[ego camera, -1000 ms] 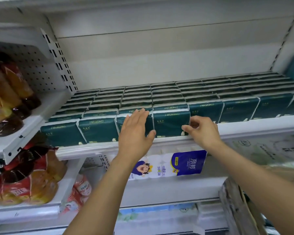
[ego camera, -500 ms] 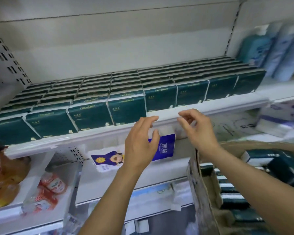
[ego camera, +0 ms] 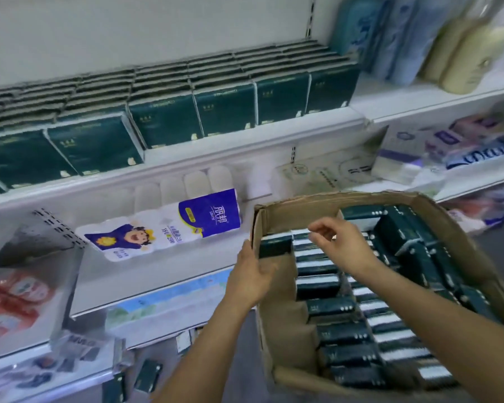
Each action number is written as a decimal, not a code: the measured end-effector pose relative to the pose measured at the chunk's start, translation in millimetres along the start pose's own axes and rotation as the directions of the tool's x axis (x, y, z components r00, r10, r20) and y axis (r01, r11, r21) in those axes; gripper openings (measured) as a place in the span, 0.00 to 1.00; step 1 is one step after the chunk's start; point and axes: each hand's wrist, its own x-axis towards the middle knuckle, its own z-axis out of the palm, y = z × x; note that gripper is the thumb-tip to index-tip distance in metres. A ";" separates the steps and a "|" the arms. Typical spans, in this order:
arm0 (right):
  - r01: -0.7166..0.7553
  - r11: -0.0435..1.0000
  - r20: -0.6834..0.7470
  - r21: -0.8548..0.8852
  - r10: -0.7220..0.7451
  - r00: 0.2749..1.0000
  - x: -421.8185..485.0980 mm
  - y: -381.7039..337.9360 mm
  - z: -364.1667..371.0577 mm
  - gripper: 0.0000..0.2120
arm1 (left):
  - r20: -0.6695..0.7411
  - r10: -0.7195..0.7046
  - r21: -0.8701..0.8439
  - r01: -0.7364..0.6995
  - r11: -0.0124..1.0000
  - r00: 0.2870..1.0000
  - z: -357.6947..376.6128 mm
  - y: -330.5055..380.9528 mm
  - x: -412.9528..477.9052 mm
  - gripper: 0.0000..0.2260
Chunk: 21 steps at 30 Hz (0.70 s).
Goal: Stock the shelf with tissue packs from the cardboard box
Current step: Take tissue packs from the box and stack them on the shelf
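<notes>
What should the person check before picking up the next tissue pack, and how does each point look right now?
1. Stock in the cardboard box: ok. Many dark green tissue packs stand in rows inside.
2. Right hand free to pick: ok. It hovers over the packs with loosely curled fingers and nothing visible in it.
3. Left hand grip: cannot tell. It is at the box's left wall beside the corner pack, and blur hides what it holds.
4. Free slot on the shelf: cannot tell. The visible rows look full, and the left end is cut off.
</notes>
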 end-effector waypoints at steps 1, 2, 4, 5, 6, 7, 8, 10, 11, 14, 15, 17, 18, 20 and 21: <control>-0.037 0.999 0.063 -0.029 0.039 0.997 -6.6 15.5 0.4 0.04 | 0.019 -0.053 0.009 0.053 0.999 0.998 11.9 -5.5 -1.3 0.30; -0.069 0.995 0.135 -0.074 0.079 0.988 -12.6 31.7 2.0 0.05 | 0.035 -0.089 0.014 0.089 0.996 0.995 23.3 -11.7 -3.1 0.31; -0.112 0.976 0.270 -0.187 0.161 0.949 -22.1 61.5 6.8 0.05 | 0.033 -0.108 0.027 0.107 0.994 0.994 42.4 -22.5 -7.4 0.30; -0.118 0.960 0.326 -0.255 0.200 0.924 -26.1 73.8 9.2 0.05 | 0.016 -0.108 0.028 0.107 0.994 0.994 48.2 -25.7 -10.5 0.28; -0.101 0.939 0.367 -0.327 0.225 0.903 -29.9 84.0 11.4 0.07 | -0.009 -0.108 0.028 0.108 0.994 0.994 52.0 -27.5 -13.3 0.27; -0.068 0.916 0.400 -0.395 0.238 0.885 -33.2 93.0 14.0 0.09 | -0.032 -0.105 0.036 0.106 0.994 0.994 54.8 -29.3 -14.7 0.27; -0.025 0.893 0.431 -0.450 0.241 0.869 -36.1 100.1 16.5 0.11 | -0.046 -0.094 0.050 0.096 0.994 0.995 56.7 -31.2 -14.6 0.27; 0.072 0.841 0.491 -0.536 0.241 0.837 -41.1 109.8 22.0 0.16 | -0.054 -0.076 0.064 0.080 0.995 0.996 58.1 -32.1 -13.4 0.26; 0.116 0.817 0.512 -0.564 0.236 0.826 -43.2 113.5 24.5 0.18 | -0.057 -0.084 0.061 0.087 0.994 0.995 58.8 -31.9 -12.9 0.26; 0.240 0.734 0.549 -0.636 0.211 0.809 -50.8 123.9 32.8 0.20 | -0.090 -0.139 0.033 0.143 0.989 0.986 62.5 -33.3 -10.6 0.14; 0.286 0.697 0.556 -0.657 0.192 0.809 -53.4 126.6 35.7 0.20 | -0.100 -0.148 0.041 0.153 0.987 0.984 62.9 -33.1 -11.3 0.13; 0.323 0.652 0.549 -0.686 0.173 0.818 -56.1 130.6 38.6 0.19 | -0.106 -0.131 0.077 0.140 0.987 0.986 62.7 -31.7 -12.8 0.15; 0.318 0.647 0.538 -0.693 0.171 0.826 -56.1 130.8 38.0 0.19 | -0.103 -0.124 0.098 0.134 0.986 0.987 61.9 -30.4 -14.0 0.18; 0.313 0.656 0.525 -0.687 0.151 0.837 -54.4 130.2 34.6 0.19 | -0.110 -0.111 0.101 0.122 0.987 0.988 59.9 -28.8 -15.0 0.20; 0.304 0.672 0.515 -0.675 0.134 0.847 -53.1 130.2 32.2 0.20 | -0.119 -0.109 0.084 0.120 0.989 0.987 59.0 -28.2 -15.4 0.21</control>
